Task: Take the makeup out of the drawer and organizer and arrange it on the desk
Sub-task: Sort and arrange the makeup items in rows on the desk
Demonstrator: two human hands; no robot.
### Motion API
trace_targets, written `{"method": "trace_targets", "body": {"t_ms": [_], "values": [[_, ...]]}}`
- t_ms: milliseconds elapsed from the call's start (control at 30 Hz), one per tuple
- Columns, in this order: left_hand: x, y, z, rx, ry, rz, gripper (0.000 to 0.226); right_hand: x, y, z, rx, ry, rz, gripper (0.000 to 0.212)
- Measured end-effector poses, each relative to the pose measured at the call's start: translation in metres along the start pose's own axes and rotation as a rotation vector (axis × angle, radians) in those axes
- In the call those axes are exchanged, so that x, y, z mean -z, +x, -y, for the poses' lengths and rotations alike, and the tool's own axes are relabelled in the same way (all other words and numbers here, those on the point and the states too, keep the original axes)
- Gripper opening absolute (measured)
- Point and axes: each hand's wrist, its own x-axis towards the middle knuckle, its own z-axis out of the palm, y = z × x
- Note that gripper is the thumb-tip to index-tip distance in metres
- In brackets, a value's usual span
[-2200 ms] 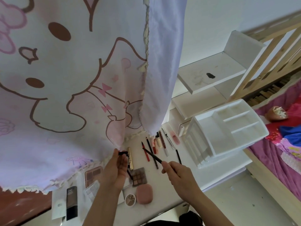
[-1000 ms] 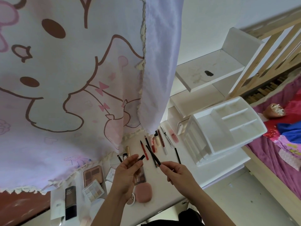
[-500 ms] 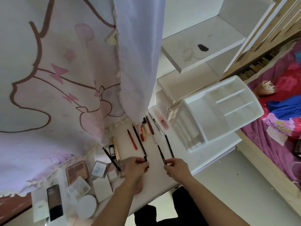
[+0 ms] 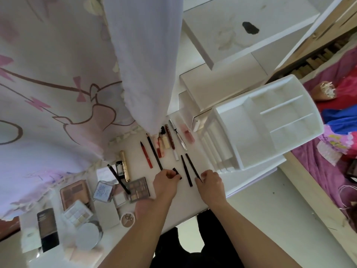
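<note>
While flat on desk [image 4: 183, 200], black pencil [image 4: 192, 167], near end in right hand [image 4: 211, 180].

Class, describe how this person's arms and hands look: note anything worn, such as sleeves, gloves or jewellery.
The left forearm and right forearm are bare, with no sleeves in view. The left hand and right hand wear no gloves; no rings, watch or bracelet can be seen.

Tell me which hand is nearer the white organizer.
Right. The right hand, pinching a black pencil, lies left of the white organizer; the left hand, holding a short dark stick, is farther left.
</note>
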Motion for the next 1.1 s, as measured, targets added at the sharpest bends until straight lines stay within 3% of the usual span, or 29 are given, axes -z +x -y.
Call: {"method": "trace_targets", "body": {"t_ms": [133,300,500,733,833,967,1100], "values": [[0.007,-0.002,0.0,0.01,-0.103,0.053,0.01,0.002,-0.001,0.0,0.02,0.012,0.014,0.022],[0.04,-0.018,-0.029,-0.049,-0.322,0.087,0.014,0.02,-0.026,0.023,0.104,0.336,0.158,0.013],[0.088,-0.043,-0.058,-0.135,-0.545,0.167,0.028,0.037,-0.066,0.059,0.258,0.518,0.256,0.01],[0.131,-0.065,-0.069,-0.154,-0.864,0.212,0.022,0.047,-0.1,0.092,0.315,0.532,0.407,0.043],[0.143,-0.066,-0.063,-0.105,-0.93,0.133,0.016,0.049,-0.112,0.102,0.376,0.476,0.302,0.047],[0.147,-0.071,-0.056,-0.057,-0.997,0.094,0.017,0.053,-0.122,0.106,0.557,0.171,0.086,0.047],[0.143,-0.074,-0.052,-0.003,-1.045,0.08,0.013,0.048,-0.124,0.1,0.678,-0.01,-0.069,0.061]]}}
